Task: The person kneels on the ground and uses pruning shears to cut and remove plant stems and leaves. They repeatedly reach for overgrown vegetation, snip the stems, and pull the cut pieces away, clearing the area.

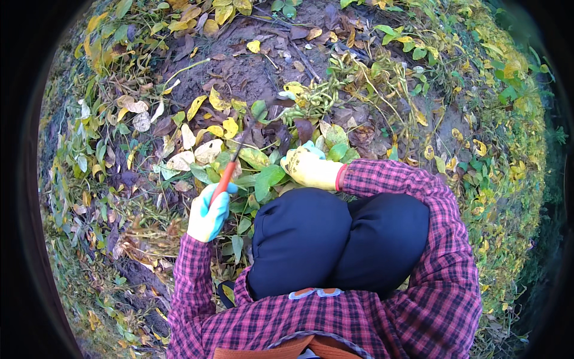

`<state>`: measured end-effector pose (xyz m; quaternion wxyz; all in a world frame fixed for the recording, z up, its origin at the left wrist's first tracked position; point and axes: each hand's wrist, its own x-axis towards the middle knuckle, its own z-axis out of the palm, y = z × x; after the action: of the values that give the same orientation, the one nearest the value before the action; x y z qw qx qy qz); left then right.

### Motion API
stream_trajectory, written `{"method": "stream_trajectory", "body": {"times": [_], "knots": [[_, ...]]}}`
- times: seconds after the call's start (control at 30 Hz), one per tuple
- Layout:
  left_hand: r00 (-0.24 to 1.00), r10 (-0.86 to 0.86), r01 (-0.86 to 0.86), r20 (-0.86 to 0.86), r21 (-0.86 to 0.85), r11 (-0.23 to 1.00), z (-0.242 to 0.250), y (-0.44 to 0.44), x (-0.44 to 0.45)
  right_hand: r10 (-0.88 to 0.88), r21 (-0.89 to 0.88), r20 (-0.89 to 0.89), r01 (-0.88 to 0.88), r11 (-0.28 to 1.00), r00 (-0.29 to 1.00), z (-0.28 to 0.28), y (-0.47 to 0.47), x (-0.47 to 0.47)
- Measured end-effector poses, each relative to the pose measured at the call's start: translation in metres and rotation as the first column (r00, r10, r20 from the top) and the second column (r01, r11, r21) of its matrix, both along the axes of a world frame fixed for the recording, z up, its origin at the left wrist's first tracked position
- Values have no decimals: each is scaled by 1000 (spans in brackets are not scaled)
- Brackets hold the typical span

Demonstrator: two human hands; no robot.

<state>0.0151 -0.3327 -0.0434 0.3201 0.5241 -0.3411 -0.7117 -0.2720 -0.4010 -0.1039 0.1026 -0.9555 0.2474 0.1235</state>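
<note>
My left hand (209, 212), in a pale yellow and light blue glove, grips the orange handle (224, 179) of a sickle. The sickle's dark shaft slants up and to the right to a blurred blade (281, 102) beside a cluster of green bean pods (319, 99). My right hand (309, 167), in a soiled glove of the same kind, is curled low among leafy stems in front of my knees. Its fingertips are largely hidden, so whether it holds a stem cannot be told. Broad green leaves (269, 180) lie between my two hands.
Bare brown soil (233, 67) with dry leaves and a twig (306, 61) lies ahead. Drying pod-bearing plants (390, 85) lie at the upper right, and more dry stalks (148, 240) at the left. My dark-trousered knees (300, 238) are bent close behind my right hand.
</note>
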Motion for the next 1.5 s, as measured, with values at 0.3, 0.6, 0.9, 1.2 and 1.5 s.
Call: {"method": "stream_trajectory", "body": {"times": [0.3,0.6,0.9,1.2,1.5], "knots": [[606,-431,616,669,-51,786,-13,-47,-10,87,-330,-96,-114,937,992,6,15,-36],[964,-117,88,238,129,988,34,15,45,-313,701,156,118,704,937,-44,79,-39],[836,85,-35,543,-102,994,-66,-43,-38,-319,381,-25,304,873,947,22,4,-33],[1000,-1,-2,10,352,936,19,20,-11,-311,40,132,309,950,941,-7,-56,-13],[995,103,-98,9,408,908,47,24,13,-417,42,74,415,909,906,-14,-11,-24]]}}
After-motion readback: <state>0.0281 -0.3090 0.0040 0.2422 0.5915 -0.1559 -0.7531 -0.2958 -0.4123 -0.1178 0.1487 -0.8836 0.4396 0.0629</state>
